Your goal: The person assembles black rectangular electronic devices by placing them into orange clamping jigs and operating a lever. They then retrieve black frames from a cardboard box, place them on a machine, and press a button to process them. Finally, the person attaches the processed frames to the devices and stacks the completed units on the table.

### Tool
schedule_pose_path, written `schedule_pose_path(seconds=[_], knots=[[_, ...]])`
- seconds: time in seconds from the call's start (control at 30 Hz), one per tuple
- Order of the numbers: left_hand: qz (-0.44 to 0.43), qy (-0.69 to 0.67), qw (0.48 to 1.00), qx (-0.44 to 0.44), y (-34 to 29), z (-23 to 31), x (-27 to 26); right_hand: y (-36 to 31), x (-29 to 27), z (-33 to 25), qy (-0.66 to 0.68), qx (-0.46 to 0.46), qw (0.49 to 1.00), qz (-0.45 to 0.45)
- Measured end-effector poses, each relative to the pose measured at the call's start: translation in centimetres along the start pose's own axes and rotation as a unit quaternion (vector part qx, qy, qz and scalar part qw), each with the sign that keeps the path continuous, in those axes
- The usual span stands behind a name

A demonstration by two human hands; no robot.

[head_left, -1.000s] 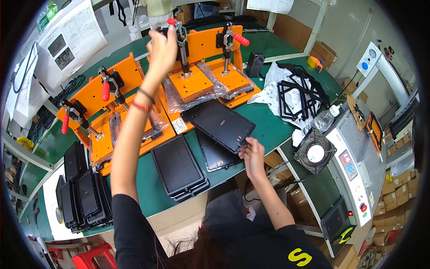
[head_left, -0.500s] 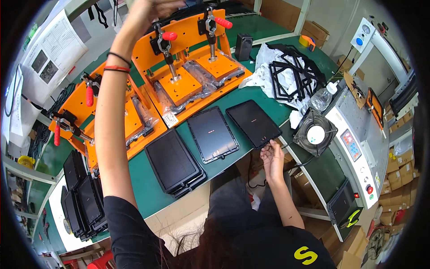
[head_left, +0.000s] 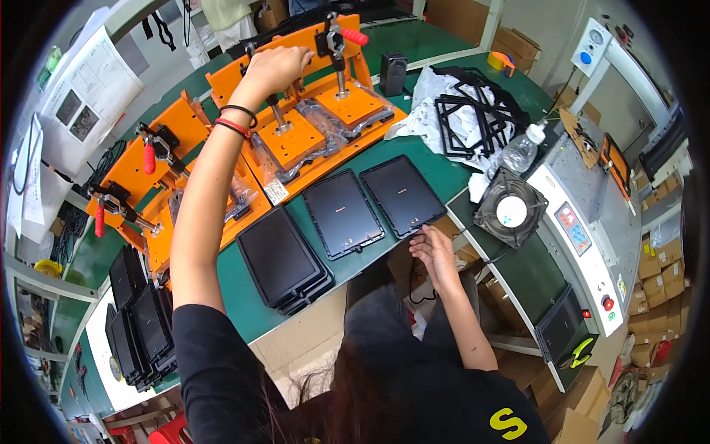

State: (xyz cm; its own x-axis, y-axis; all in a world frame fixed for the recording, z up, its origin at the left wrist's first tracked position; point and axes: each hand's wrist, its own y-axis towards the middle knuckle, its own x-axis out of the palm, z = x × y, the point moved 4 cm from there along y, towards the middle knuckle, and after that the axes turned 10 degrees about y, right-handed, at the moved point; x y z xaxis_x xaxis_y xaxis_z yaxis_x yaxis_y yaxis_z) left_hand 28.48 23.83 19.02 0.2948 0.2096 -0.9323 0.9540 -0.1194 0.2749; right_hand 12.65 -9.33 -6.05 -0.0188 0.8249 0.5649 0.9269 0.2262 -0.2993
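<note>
My left hand (head_left: pixel 277 70) is closed over the handle of the middle toggle clamp on the orange fixture (head_left: pixel 299 144); its fingers hide the grip. Below the hand, the clamp's metal plunger (head_left: pixel 279 118) meets the fixture's orange plate. With fingers curled, my right hand (head_left: pixel 435 255) pinches the near edge of a flat black rectangular panel (head_left: pixel 403 194) at the bench front. Just left of it lies a similar shinier panel (head_left: pixel 342 213) with a raised rim. Farther left sits a stack of black panels (head_left: pixel 281 259).
A second orange clamp fixture (head_left: pixel 159 200) stands at the left, beside more stacked black panels (head_left: pixel 144 325). To the right are black frames (head_left: pixel 473 122) on white wrapping, a clear bottle (head_left: pixel 523 148), a small fan (head_left: pixel 512 209) and a machine with a control panel (head_left: pixel 573 229).
My left hand has come down onto the clamp's red handle, which showed before. The right-hand panel has shifted left, closer beside the shinier one, with my right hand at its edge.
</note>
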Motion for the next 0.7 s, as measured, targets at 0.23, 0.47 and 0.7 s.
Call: schedule_pose_path(seconds=[0.23,0.47,0.7], knots=[[0.179,0.23,0.953,0.077,-2.7,4.9,-1.7,1.5,-0.5,-0.1,-0.07,-0.052,0.996,-0.022],[-0.008,-0.227,0.964,0.139,-8.4,15.9,6.5,0.9,-2.4,0.1,-0.207,-0.191,0.959,0.036],[-0.109,-0.394,0.911,0.057,-6.3,17.5,12.3,-1.9,0.9,-2.5,-0.347,-0.368,0.859,0.08]])
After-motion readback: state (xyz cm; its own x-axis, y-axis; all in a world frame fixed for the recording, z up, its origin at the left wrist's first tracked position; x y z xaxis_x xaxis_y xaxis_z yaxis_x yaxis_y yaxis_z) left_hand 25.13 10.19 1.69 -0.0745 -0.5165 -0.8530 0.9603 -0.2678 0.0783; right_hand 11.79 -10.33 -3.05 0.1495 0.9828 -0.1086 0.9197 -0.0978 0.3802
